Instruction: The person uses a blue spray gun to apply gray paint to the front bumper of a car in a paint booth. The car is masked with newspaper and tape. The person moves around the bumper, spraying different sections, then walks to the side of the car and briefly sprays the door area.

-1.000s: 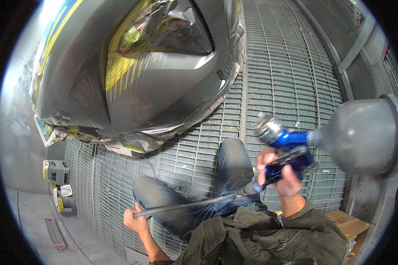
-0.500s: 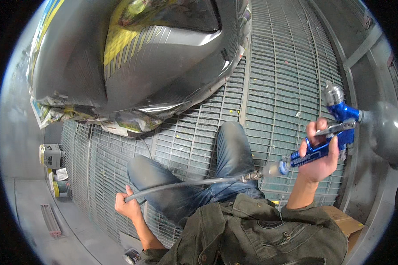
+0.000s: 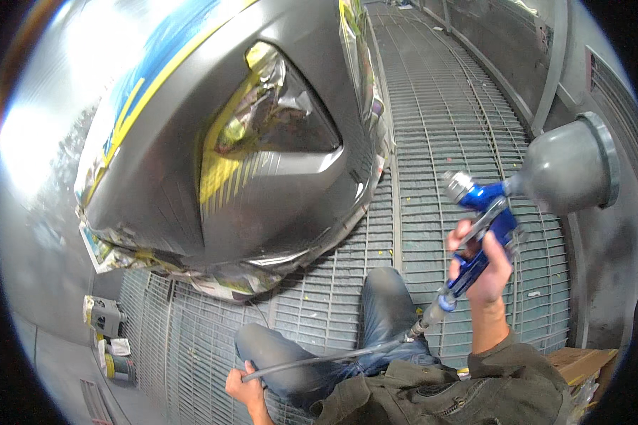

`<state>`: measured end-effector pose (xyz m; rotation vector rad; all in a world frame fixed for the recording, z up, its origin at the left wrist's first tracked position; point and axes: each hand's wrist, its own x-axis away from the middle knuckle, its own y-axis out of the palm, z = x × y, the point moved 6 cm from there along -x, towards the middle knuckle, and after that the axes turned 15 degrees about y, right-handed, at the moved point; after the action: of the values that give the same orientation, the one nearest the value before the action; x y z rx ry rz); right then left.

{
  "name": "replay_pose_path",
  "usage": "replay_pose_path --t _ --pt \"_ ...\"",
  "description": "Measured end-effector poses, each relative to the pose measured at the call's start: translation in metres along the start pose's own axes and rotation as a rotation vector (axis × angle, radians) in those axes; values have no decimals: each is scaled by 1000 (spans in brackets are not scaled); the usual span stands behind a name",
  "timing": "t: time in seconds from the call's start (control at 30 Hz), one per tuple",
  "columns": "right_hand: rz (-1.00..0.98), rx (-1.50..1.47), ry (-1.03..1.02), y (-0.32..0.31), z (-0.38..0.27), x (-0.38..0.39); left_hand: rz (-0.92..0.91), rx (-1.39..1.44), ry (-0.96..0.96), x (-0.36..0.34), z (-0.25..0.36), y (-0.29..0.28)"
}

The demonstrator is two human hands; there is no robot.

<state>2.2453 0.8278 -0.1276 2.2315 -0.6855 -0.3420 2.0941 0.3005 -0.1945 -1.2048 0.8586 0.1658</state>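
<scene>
My right hand (image 3: 485,262) is closed round the handle of a blue spray gun (image 3: 502,221), fingers at its trigger. A grey paint cup (image 3: 570,166) sits on the gun, tilted over to the right, and the silver nozzle points up and left. From the handle's base a grey air hose (image 3: 333,358) runs leftward across my knees. My left hand (image 3: 245,386) grips that hose near its left end. Ahead of me stands a dark grey car bumper (image 3: 276,205), partly masked with yellow tape and printed paper; the gun is apart from it on the right.
Metal grating (image 3: 460,142) covers the floor. A cardboard box (image 3: 581,365) stands beside me at the lower right. At the lower left are a grey container (image 3: 106,316) and a can with a yellow band (image 3: 119,367). Grey booth walls rise on both sides.
My view has tilted up, showing more of the bumper. The spray gun has moved left, nearer the bumper, with its cup raised. My left hand still grips the hose.
</scene>
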Motion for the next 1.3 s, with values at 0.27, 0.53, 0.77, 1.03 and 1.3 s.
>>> replay_pose_path --t 0.27,0.53,0.77,1.03,1.3 --pt "320 -120 -229 -25 -57 -13 0 11 -183 -1 -31 -1" --pt "547 -121 27 -79 16 14 -60 -72 -132 -5 -36 -11" --pt "620 -198 184 -95 70 32 -70 -202 5 -24 -2 -22" --pt "99 -268 74 -50 30 2 -295 -94 -14 -14 -5 -7" --pt "149 -249 -59 -69 18 -44 -501 -91 -97 -11 22 15"
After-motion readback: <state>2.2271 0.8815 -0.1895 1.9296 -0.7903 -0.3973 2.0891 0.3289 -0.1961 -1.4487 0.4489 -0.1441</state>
